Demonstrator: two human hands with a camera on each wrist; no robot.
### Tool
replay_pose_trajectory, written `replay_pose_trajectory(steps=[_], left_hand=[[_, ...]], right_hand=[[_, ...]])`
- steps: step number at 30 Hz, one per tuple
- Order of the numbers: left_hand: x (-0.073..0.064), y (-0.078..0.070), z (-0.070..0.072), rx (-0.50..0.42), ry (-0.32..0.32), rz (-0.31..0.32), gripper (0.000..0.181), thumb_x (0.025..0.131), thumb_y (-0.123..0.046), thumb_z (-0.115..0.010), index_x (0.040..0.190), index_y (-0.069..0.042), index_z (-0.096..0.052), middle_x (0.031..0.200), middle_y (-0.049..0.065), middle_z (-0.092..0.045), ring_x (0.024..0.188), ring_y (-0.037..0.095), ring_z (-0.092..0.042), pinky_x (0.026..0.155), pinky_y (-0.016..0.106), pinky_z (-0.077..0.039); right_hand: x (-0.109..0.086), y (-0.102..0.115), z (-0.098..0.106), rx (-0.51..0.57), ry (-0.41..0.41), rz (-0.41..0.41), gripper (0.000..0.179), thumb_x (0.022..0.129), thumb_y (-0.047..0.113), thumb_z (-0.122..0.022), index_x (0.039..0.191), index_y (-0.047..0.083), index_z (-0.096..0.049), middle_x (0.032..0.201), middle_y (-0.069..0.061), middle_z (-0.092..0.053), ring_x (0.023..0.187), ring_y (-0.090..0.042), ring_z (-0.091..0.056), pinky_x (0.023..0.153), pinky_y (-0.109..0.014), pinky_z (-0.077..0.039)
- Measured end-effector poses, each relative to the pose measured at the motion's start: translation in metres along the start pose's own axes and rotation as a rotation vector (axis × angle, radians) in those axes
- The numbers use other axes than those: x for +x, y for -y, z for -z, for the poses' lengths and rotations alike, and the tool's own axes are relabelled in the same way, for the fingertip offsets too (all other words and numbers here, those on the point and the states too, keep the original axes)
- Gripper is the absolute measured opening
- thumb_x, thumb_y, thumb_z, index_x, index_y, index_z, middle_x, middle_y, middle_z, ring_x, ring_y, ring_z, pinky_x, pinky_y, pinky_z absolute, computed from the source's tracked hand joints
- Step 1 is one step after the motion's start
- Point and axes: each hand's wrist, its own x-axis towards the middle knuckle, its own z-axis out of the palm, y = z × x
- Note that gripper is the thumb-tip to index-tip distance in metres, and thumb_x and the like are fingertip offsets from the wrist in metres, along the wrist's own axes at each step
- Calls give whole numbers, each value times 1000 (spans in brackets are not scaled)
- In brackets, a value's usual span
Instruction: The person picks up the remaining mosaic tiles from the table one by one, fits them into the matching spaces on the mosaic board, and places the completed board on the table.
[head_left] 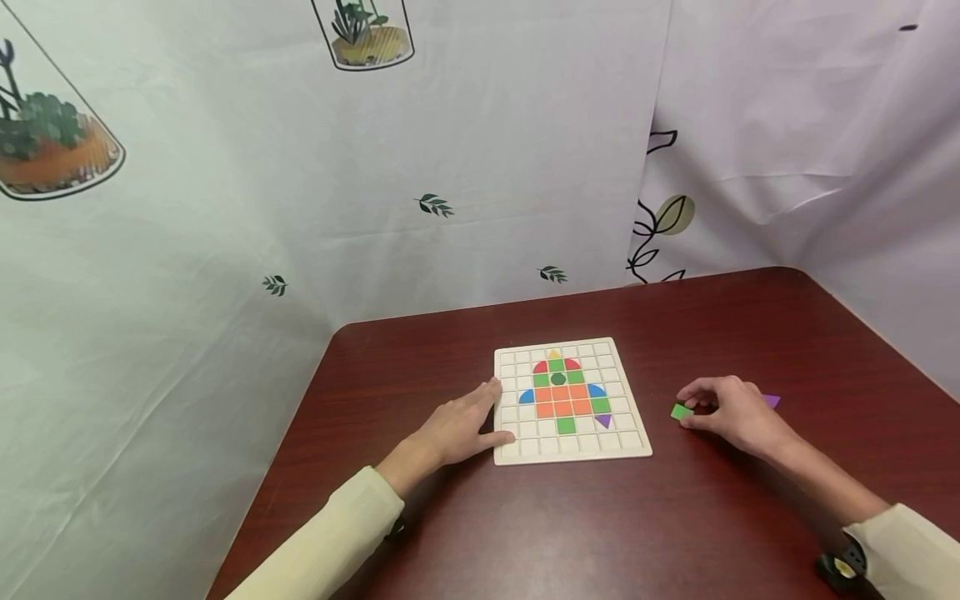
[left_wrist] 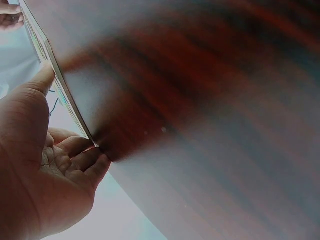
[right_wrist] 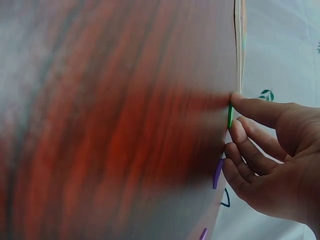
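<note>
A white square grid board (head_left: pixel 630 442) lies on the table with a rocket-like figure of coloured tiles in its cells. Against its left edge rests my left hand (head_left: pixel 461 423), fingers along the side and thumb on the near left corner; the left wrist view shows the hand (left_wrist: pixel 60 175) from below, fingertips right at the rim. To the right of the board, my right hand (head_left: pixel 738 414) pinches a small green square tile (head_left: pixel 680 412) between thumb and fingers, low over the tabletop. The right wrist view has this green tile (right_wrist: pixel 230 116) edge-on between the fingertips.
Beyond the right hand a purple triangle tile (head_left: pixel 771 402) lies partly hidden. Two purple pieces, one nearer (right_wrist: pixel 217 174), show edge-on in the right wrist view. The dark red-brown table (head_left: pixel 570 525) meets a white printed cloth (head_left: pixel 487 167) behind and at the sides.
</note>
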Motion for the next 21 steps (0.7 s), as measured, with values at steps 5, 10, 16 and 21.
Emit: replay_pose_trajectory(steps=[5, 10, 16, 21], left_hand=[[0, 0, 0, -2, 0, -1, 98, 99, -62, -66, 170, -9, -24, 174, 9, -26, 158, 22, -30, 118, 47, -42], [0, 0, -1, 0, -2, -5, 98, 100, -63, -66, 170, -9, -23, 175, 9, -26, 158, 22, -30, 118, 47, -42], [0, 1, -1, 3, -4, -9, 98, 100, -62, -66, 170, -9, -23, 174, 9, -26, 158, 22, -30, 117, 47, -42], [0, 1, -1, 0, -6, -9, 98, 100, -62, -66, 170, -9, -23, 174, 9, -26, 158, 22, -31, 117, 48, -43]], right_hand=[[0, 0, 0, -11, 11, 3, 26, 78, 5, -93, 99, 3, -79, 88, 0, -74, 82, -19, -66, 68, -26, -51], [1, 0, 0, -20, 15, 31, 25, 76, 1, -91, 98, 5, -80, 88, 1, -74, 81, -18, -66, 67, -26, -51], [1, 1, 1, -29, 19, 51, 26, 75, -2, -88, 99, 4, -80, 90, 0, -74, 81, -18, -66, 68, -27, -52], [2, 0, 1, -26, 25, 54, 25, 76, -2, -88, 99, 4, -80, 90, -1, -74, 80, -18, -66, 67, -27, -52]])
